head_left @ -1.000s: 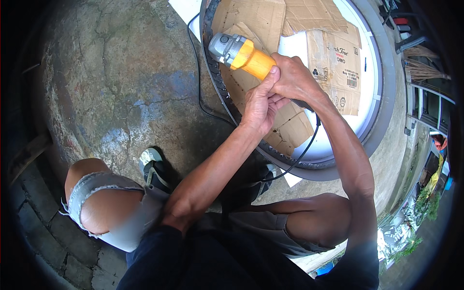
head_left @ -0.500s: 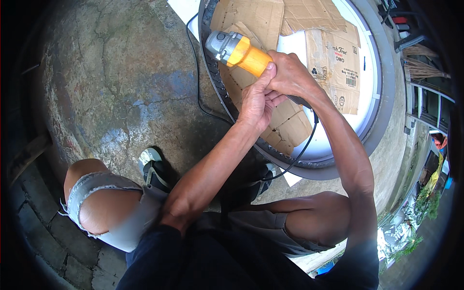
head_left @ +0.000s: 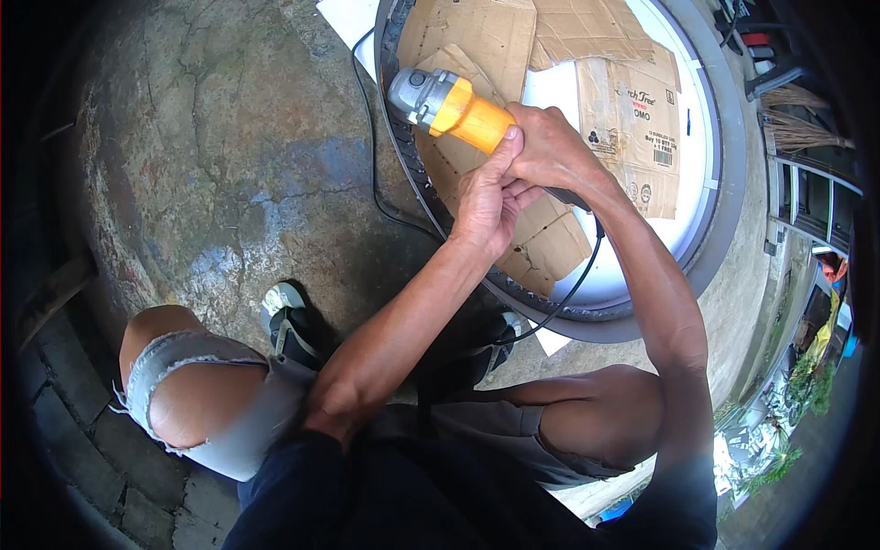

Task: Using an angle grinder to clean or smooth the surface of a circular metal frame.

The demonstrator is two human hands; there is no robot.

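view from my head, looking down at my 2 bare hands. my right hand (head_left: 550, 151) is wrapped around the rear of a yellow angle grinder (head_left: 454, 105), fingers closed on the body. my left hand (head_left: 486, 197) presses against the underside of the same body, thumb up along the yellow casing, fingers curled under it. the grinder is raised above the dark rim of a large round drum (head_left: 724, 174), its grey metal head pointing up and left, over flattened cardboard sheets (head_left: 477, 46) lying in the drum.

risks, as i judge them: the black power cord (head_left: 568, 293) loops under my right forearm and across the rim, so a pull could snag it or drag it toward the head. my left thumb sits close to the head end; a slip forward would bring it nearer.

open room: bare cracked concrete ground (head_left: 202, 156) lies to my left. my knees and a sandalled foot (head_left: 289, 316) crowd the space below, near the rim.
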